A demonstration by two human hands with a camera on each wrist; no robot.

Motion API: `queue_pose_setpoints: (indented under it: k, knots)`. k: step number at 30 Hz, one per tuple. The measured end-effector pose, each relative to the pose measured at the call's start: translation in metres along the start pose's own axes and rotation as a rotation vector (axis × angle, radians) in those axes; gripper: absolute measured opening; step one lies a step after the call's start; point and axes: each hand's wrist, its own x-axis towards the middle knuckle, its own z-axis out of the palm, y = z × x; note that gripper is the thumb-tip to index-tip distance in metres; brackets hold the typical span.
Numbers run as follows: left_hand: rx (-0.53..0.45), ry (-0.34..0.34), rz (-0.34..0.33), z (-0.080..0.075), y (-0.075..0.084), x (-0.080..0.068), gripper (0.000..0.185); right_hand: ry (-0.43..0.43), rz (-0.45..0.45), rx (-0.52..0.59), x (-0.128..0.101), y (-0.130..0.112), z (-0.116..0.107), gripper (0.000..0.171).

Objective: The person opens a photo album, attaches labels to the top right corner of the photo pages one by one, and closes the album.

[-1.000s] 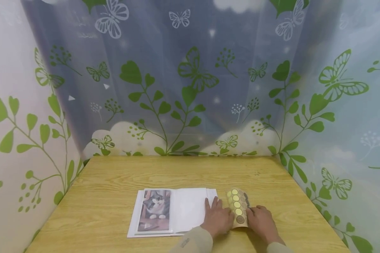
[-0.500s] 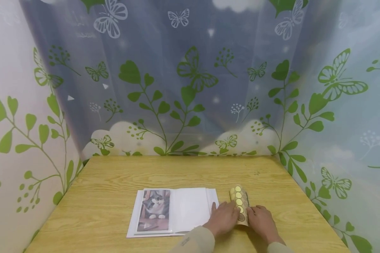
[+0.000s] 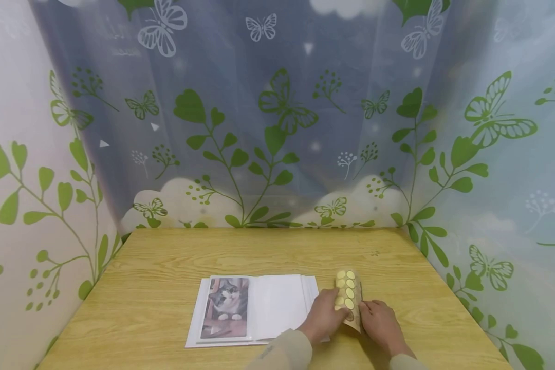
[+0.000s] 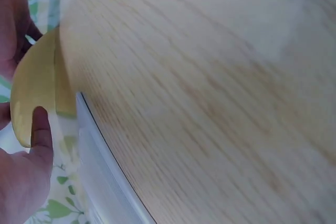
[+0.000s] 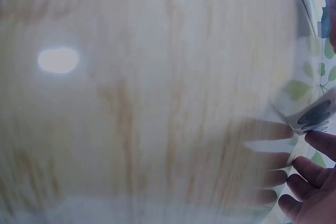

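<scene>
A sheet of round stickers (image 3: 350, 293), tan with yellow circles, stands bent and raised off the table beside the album. My left hand (image 3: 324, 316) pinches its left edge, thumb over the front; the left wrist view shows fingers on both sides of the curved sheet (image 4: 34, 90). My right hand (image 3: 383, 324) holds its right edge, with the fingertips near the table in the right wrist view, where a dark pattern shows on the sheet (image 5: 315, 116). An open photo album (image 3: 277, 308) lies left of the sheet, with a cat photo (image 3: 226, 308) on its left page.
The wood-grain table (image 3: 259, 252) carries the album and the sheet. Patterned curtains (image 3: 277, 128) with leaves and butterflies rise behind it and at both sides. My left forearm (image 3: 282, 352) crosses in front of the album's lower right corner.
My left hand has come off the album's right edge and taken hold of the sticker sheet. The sheet is now turned and lifted more. My right hand has barely moved.
</scene>
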Motion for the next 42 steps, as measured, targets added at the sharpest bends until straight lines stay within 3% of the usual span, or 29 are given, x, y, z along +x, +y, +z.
queue_pose_setpoints:
  k: [7, 13, 19, 25, 34, 42]
  knots:
    - [-0.196, 0.06, -0.14, -0.008, -0.002, 0.001, 0.059, 0.004, 0.005, 0.025, -0.001, -0.003, 0.002, 0.045]
    - [-0.286, 0.119, -0.128, -0.012, -0.001, 0.001, 0.053, -0.019, 0.013, 0.049, 0.001, -0.008, 0.001, 0.053]
    - [-0.29, 0.176, -0.066, -0.016, -0.003, 0.0, 0.052, -0.053, 0.1, 0.172, 0.005, -0.015, -0.002, 0.068]
    - [-0.276, 0.185, -0.073, -0.021, -0.009, -0.001, 0.054, -0.024, 0.119, 0.229, 0.005, -0.024, -0.007, 0.063]
    - [-0.276, 0.202, -0.166, -0.033, -0.014, -0.001, 0.056, 0.073, 0.119, 0.241, 0.009, -0.029, -0.007, 0.047]
    - [-0.405, 0.154, -0.257, -0.041, -0.017, -0.002, 0.044, 0.123, 0.097, 0.259, 0.009, -0.037, -0.01, 0.045]
